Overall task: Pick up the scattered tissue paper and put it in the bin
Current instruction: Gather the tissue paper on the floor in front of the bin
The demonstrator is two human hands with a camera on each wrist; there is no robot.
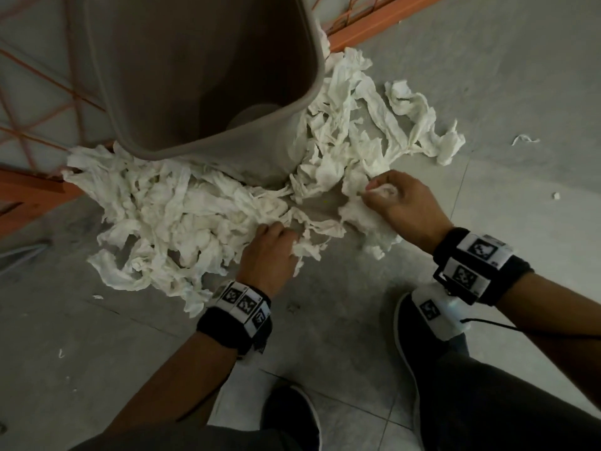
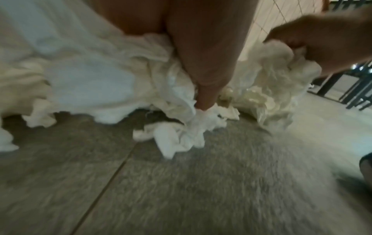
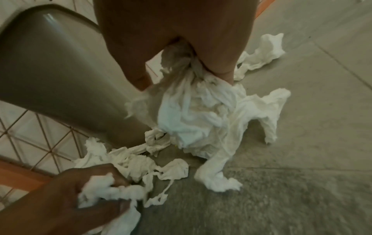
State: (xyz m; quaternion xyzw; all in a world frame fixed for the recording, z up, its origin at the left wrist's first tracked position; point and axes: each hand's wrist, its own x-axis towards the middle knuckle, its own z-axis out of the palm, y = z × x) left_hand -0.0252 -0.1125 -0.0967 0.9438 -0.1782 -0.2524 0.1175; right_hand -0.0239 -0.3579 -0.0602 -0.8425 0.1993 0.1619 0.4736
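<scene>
A big heap of crumpled white tissue paper [image 1: 169,222] lies on the grey floor around the foot of a tall grey bin [image 1: 201,79]. My left hand [image 1: 273,245] grips a wad of tissue [image 2: 193,125] at the heap's near edge; the same hand [image 3: 96,187] shows in the right wrist view with tissue bunched in its fingers. My right hand [image 1: 390,196] is curled round another bunch of tissue [image 3: 201,114], just right of the bin's base, with long strands hanging from it. More tissue [image 1: 409,122] spreads to the right of the bin.
An orange wire rack [image 1: 35,131] stands behind and left of the bin, its bar [image 1: 374,30] also at the back right. Small tissue scraps [image 1: 523,139] lie apart on the floor. My dark shoes [image 1: 409,340] stand close below the hands.
</scene>
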